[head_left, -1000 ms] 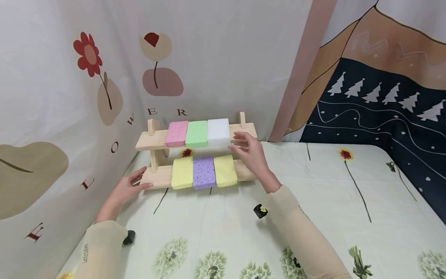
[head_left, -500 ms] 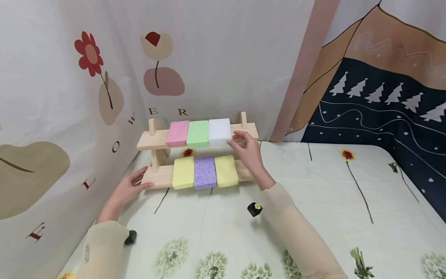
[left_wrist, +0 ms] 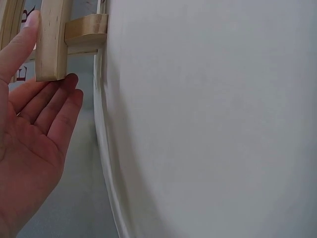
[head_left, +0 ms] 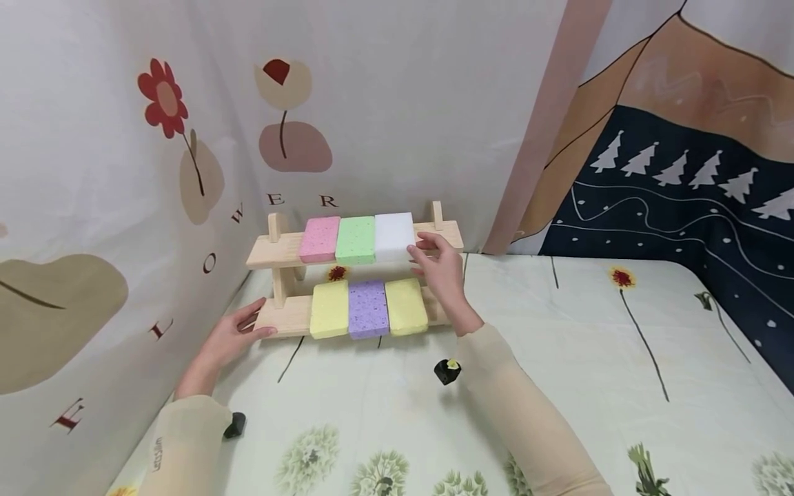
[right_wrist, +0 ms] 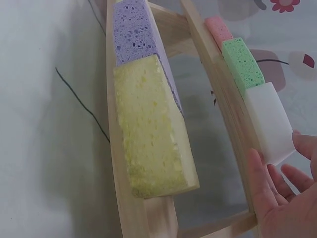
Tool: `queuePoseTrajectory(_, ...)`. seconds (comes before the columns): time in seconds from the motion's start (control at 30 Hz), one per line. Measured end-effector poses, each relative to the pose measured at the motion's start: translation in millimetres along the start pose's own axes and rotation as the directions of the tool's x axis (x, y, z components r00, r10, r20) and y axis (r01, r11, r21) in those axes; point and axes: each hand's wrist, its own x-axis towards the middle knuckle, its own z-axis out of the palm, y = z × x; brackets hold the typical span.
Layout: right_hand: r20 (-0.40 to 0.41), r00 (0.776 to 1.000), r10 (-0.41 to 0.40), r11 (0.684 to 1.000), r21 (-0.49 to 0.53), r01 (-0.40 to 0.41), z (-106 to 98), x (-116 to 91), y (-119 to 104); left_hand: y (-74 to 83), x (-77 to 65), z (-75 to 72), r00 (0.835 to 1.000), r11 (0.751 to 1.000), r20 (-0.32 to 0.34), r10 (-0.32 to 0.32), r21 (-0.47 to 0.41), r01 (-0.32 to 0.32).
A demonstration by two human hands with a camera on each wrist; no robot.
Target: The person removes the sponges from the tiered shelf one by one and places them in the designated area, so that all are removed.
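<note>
A two-tier wooden rack stands against the back cloth. Its upper shelf bears a pink sponge, a green sponge and a white sponge, side by side. On the lower shelf a purple sponge lies between two yellow sponges. My left hand holds the left end of the lower shelf, thumb in front and fingers behind, as the left wrist view also has it. Loosely extended fingers of my right hand touch the right end of the white sponge.
Cloth with a flower print covers the table. A hanging cloth wall rises close behind the rack, and another closes in at its left. A dark mountain-and-tree cloth hangs at the right.
The right hand's thumb and fingers have moved slightly up and closer to the white sponge's right end. The left hand keeps its place on the lower shelf, and the sponges stay in their rows.
</note>
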Motion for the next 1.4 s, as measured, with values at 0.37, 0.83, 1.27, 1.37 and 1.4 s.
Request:
queuePoseTrajectory(0.37,-0.047,0.999,-0.022,0.998,0.06,0.025,-7,-1,-1,1.2,3.2,2.6,1.0,1.0,0.0,-0.006,-0.009,0.006)
queuePoseTrajectory(0.83,-0.071,0.996,-0.052,0.995,0.085,0.058,-17,-8,0,-6.4,-4.4,12.3,1.0,1.0,0.001,0.018,0.006,-0.018)
queuePoseTrajectory(1.27,-0.094,0.993,-0.072,0.996,0.048,0.077,-31,-3,-7,-2.6,-0.8,3.5,1.0,1.0,-0.005,0.019,0.016,-0.019)
queuePoseTrajectory(1.37,-0.096,0.993,-0.067,0.997,0.029,0.07,-36,-2,-10,-1.5,-0.1,2.4,1.0,1.0,-0.002,0.015,0.021,-0.015)
queuePoseTrajectory(1.4,-0.098,0.993,-0.065,0.997,0.025,0.068,-37,-2,-11,-1.3,-0.3,2.4,1.0,1.0,-0.001,0.013,0.023,-0.013)
